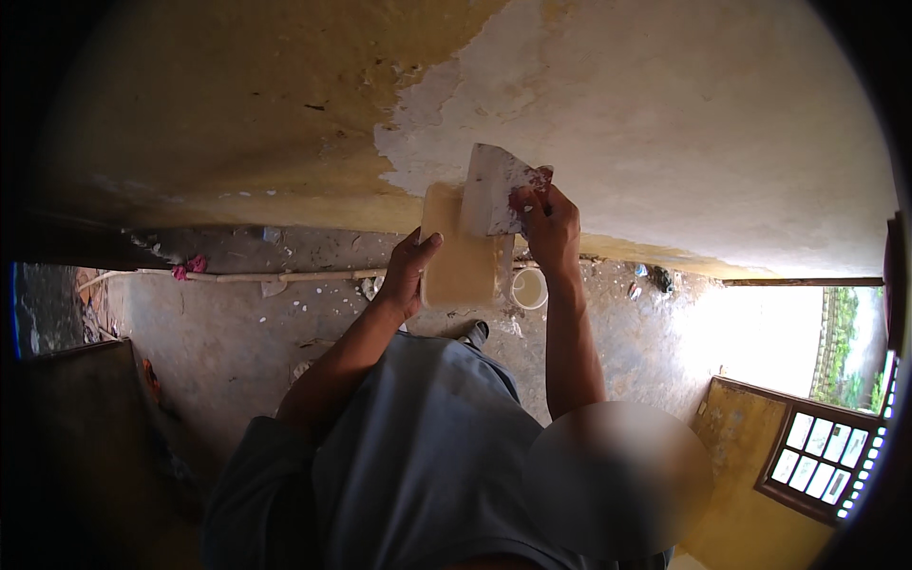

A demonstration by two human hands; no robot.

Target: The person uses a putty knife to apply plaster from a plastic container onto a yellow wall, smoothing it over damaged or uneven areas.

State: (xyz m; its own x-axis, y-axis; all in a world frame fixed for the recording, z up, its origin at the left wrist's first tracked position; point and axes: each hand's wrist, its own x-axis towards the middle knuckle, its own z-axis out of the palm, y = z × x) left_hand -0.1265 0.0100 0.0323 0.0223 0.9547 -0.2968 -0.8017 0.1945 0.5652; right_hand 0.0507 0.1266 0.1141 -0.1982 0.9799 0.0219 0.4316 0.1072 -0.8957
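Note:
My left hand (pixel 410 266) grips the left edge of a cream, rectangular board-like piece (pixel 456 271); I cannot tell whether it is a flat board or a shallow tray. My right hand (pixel 554 223) is closed on the handle of a wide putty scraper (pixel 489 190), whose pale, stained blade lies over the upper right of the cream piece. Both hands are held up in front of a wall (pixel 693 123) with peeling ochre paint on the left and pale, smoother coating on the right.
A white bucket (pixel 529 291) stands on the debris-strewn concrete floor (pixel 218 332) below my hands. A long pale pole (pixel 323 275) lies along the wall base near pink cloth (pixel 195 266). A bright doorway (pixel 788 332) and barred window (pixel 812 456) are at the right, an opening (pixel 52 309) at the left.

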